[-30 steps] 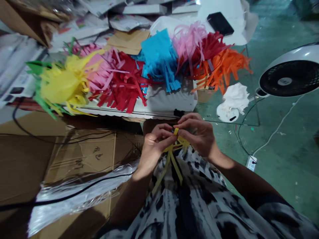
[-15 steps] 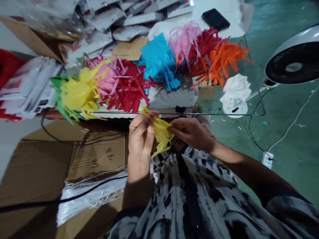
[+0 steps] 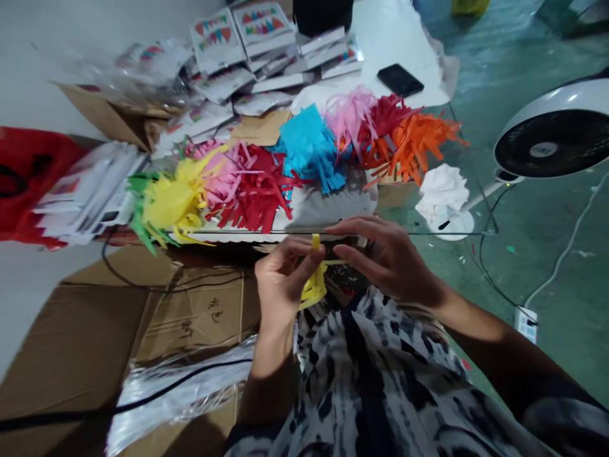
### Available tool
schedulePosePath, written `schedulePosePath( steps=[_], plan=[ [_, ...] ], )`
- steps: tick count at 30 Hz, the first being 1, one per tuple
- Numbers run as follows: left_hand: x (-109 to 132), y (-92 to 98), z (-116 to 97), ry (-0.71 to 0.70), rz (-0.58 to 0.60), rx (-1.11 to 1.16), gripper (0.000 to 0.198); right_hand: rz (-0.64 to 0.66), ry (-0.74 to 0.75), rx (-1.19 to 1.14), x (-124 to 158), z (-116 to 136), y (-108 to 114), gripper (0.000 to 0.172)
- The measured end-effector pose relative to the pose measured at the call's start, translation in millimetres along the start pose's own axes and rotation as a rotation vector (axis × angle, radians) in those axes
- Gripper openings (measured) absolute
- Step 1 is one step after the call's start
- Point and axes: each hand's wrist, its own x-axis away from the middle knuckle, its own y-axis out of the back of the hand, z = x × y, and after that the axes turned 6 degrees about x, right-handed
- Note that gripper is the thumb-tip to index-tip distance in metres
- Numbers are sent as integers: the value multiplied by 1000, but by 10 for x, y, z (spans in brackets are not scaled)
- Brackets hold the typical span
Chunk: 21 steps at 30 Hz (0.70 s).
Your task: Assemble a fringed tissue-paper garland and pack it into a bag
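Note:
My left hand [image 3: 284, 279] pinches a bunched yellow paper fringe [image 3: 313, 287] between thumb and fingers, just above my patterned black-and-white shirt [image 3: 371, 374]. My right hand [image 3: 387, 257] reaches in from the right, its fingertips on a thin yellow strip leading out of the bunch. Beyond my hands stand fringed paper bunches: yellow and green [image 3: 171, 204], pink [image 3: 219, 162], red [image 3: 254, 197], blue [image 3: 309, 149] and orange [image 3: 413, 143]. They rest on a white foam tray [image 3: 328, 206]. Part of the yellow paper is hidden behind my fingers.
A glass tabletop edge [image 3: 333, 232] runs just beyond my hands. A white fan [image 3: 547, 139], crumpled white tissue [image 3: 442, 190], a black phone [image 3: 399, 80] and several printed packets [image 3: 216, 44] lie ahead. Cardboard [image 3: 190, 324] and plastic wrap [image 3: 176, 393] lie left.
The yellow paper, spread wide half a second ago, is now gathered into a tight bunch between my hands. My view has shifted, showing more of the far packets.

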Motion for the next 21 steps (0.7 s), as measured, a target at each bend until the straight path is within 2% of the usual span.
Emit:
schedulePosePath(
  steps=[3, 5, 10, 13, 15, 16, 18, 21],
  plan=[
    [9, -79, 32, -5, 83, 8, 17, -9, 10, -60, -119, 64, -83, 14],
    [-9, -74, 58, -3, 98, 17, 16, -21, -13, -83, -177, 57, -135, 11],
    [-86, 2, 162, 64, 43, 126, 12, -23, -60, -84, -354, 46, -198, 16],
    [-168, 64, 231, 101, -16, 189, 9, 116, -46, -98, -606, 22, -181, 20],
    [-245, 109, 273, 113, -56, 190, 8, 195, -29, -90, -883, -68, -136, 21],
    [-290, 129, 294, 120, -70, 183, 9, 189, -19, -56, -1060, -146, -103, 22],
    [-385, 159, 340, 138, -75, 173, 11, 66, 10, 96, -1485, -372, -22, 23],
    [-528, 170, 418, 152, -46, 171, 12, -104, 2, 478, -2231, -840, 93, 23]
  ],
)
